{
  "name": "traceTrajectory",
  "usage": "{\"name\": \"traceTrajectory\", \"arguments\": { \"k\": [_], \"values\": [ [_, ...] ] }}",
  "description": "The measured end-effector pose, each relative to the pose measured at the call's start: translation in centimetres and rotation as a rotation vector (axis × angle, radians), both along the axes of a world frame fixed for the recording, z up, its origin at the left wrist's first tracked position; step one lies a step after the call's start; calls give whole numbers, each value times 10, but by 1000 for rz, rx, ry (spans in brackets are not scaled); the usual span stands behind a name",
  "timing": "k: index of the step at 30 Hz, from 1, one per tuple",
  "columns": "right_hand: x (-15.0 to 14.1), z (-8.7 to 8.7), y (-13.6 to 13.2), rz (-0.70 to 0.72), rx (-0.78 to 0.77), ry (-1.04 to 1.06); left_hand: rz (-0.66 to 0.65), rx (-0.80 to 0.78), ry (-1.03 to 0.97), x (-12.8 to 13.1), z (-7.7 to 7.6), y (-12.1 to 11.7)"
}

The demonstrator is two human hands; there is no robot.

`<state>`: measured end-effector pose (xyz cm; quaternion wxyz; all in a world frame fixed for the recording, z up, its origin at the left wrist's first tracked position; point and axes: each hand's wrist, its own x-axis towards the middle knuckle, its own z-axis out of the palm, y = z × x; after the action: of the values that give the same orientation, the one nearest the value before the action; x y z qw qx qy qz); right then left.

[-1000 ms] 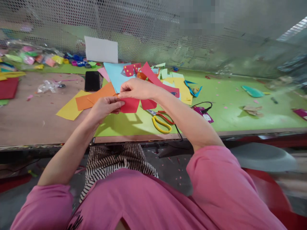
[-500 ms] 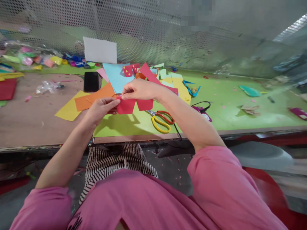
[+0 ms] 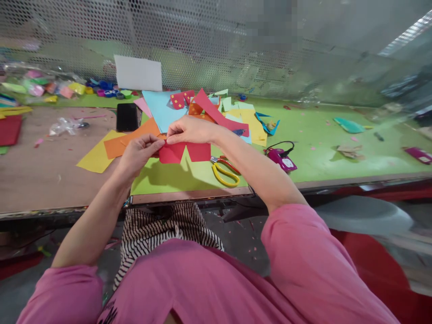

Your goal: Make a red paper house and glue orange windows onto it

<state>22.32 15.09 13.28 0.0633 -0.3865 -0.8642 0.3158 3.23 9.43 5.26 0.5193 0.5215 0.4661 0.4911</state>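
Clearly | red paper [image 3: 198,153] | unpatterned face | V-shaped notch, near edge

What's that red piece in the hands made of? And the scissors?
The red piece looks like matte paper or thin card: flat, with crisp cut edges. The scissors seem to have smooth plastic handles, evenly coloured, and probably metal blades: the bit showing is shiny grey.

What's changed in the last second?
The red paper has shifted left, and the left hand has moved left with it. The fingertips of the right hand now sit just right of the left thumb instead of overlapping it. Neither hand has let go of the paper. The view itself drifted slightly. Scissors and phone stayed put.
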Motion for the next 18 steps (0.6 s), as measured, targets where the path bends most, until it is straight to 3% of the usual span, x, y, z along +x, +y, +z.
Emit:
{"name": "traceTrajectory", "arguments": {
  "k": [4,18],
  "values": [
    [4,-1,2,-40,18,48,-38,-97,10,0,-5,-3],
    [11,4,0,-47,28,53,-128,-102,-51,3,-14,-13]
  ]
}}
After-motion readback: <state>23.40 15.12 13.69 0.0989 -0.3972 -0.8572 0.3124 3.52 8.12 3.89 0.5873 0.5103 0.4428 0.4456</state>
